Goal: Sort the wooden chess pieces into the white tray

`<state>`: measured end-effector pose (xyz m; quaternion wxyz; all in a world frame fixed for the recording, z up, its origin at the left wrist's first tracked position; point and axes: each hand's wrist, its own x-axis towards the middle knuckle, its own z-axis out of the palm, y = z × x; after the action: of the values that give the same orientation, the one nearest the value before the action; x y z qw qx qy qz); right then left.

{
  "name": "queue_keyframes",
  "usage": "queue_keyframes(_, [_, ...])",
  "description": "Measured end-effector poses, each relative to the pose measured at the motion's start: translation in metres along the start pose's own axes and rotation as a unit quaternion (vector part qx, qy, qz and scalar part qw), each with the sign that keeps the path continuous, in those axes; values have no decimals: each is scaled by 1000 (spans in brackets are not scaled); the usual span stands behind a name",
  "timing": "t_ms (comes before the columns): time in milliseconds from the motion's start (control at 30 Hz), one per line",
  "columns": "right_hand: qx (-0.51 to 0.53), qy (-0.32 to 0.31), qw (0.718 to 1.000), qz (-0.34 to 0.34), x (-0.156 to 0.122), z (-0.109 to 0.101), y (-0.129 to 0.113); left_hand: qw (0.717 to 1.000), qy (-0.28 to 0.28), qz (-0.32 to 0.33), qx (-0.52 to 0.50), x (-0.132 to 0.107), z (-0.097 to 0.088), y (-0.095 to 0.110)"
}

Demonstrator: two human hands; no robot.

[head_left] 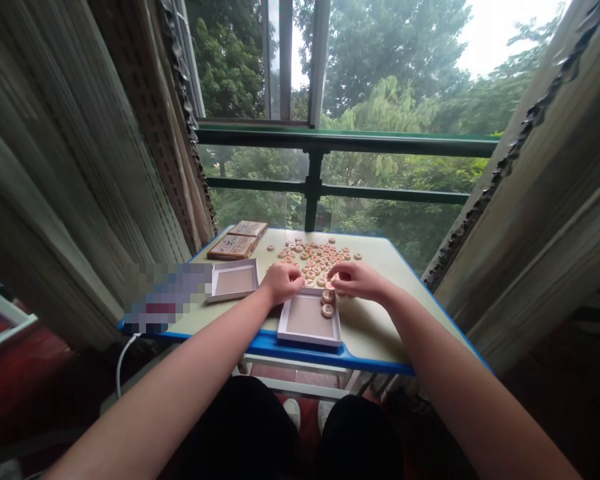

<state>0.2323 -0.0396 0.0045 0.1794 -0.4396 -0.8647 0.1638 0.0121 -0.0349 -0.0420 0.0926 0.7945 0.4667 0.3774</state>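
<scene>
Head view: near box (305, 323) holds round pieces (327, 311).

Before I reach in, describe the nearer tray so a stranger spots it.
Find the blue-edged table by the green railing. At its near edge, toward the middle, sits a shallow pale tray; unlike the similar tray to the left, it holds round pieces.

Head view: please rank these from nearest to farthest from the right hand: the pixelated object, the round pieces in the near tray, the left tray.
From the right hand:
1. Round pieces: just to its left, in the near tray.
2. Left tray: well to its left.
3. Pixelated object: farthest left, at the table's edge.
</scene>
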Motion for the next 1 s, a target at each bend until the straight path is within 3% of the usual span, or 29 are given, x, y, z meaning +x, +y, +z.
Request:
queue_keyframes(133, [-82,93,991,49,6,-1,21,1000,0,-13,24,0,2,0])
queue_keyframes(300, [-109,86,986,93,8,-2,42,998,18,-22,60,-1,3,2])
queue_keyframes(567, [-93,105,982,129,6,-1,53,993,31,-88,73,0,5,0])
queue_keyframes(1000, [-108,133,971,170,8,1,70,987,30,-66,142,1,4,6])
